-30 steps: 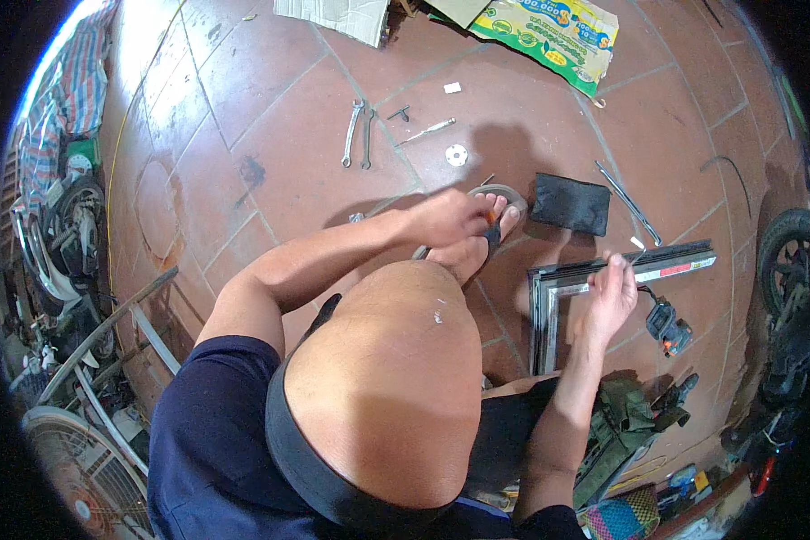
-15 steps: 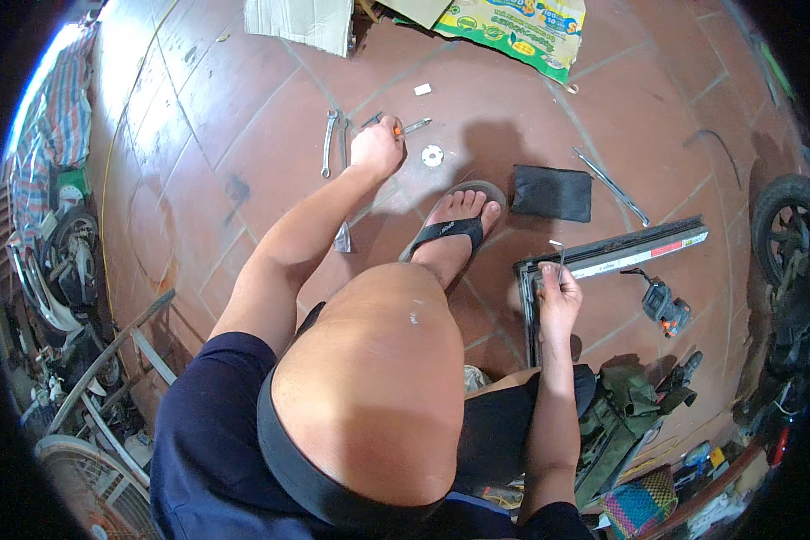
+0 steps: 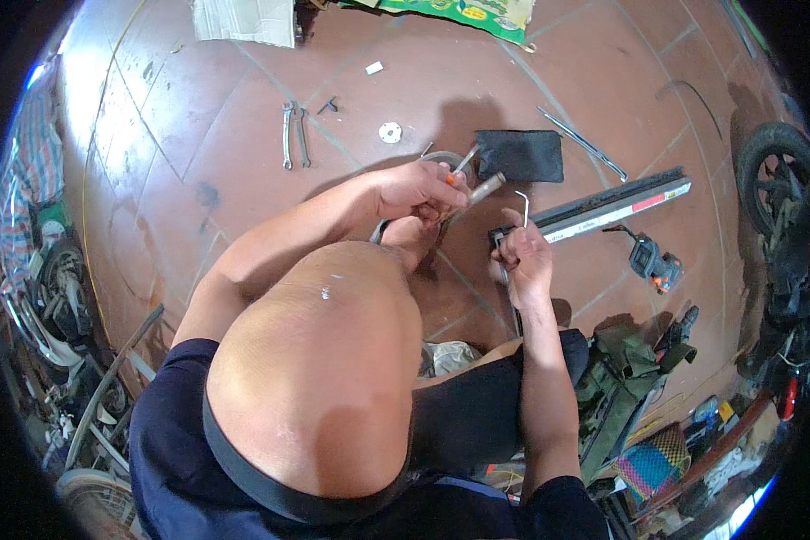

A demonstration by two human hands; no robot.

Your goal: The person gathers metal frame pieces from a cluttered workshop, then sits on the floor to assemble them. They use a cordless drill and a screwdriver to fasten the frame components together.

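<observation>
My left hand (image 3: 423,193) is closed over my sandalled foot around a bunch of slim metal tools. A thin steel shaft (image 3: 466,160), a thicker metal rod (image 3: 488,187) and a bit of orange stick out of the fingers; their exact kind is hidden by the grip. My right hand (image 3: 525,259) is shut on an L-shaped hex key (image 3: 526,209), its short bent end upward. Between and beyond the hands lies a flat black pouch (image 3: 519,156). Right behind my right hand is a black frame with a white strip (image 3: 594,219).
Two wrenches (image 3: 288,139), a small black T-shaped piece (image 3: 328,105), a round metal disc (image 3: 390,132) and a white block (image 3: 374,67) lie on the tiled floor. A long metal rod (image 3: 585,144) and a cordless power tool (image 3: 653,264) are to the right. Motorbike wheel (image 3: 777,166) stands far right.
My left hand has lifted off the floor by the wrenches and come right and nearer, carrying the orange-marked tool. My right hand still holds the hex key, slightly shifted. The view has shifted too.
</observation>
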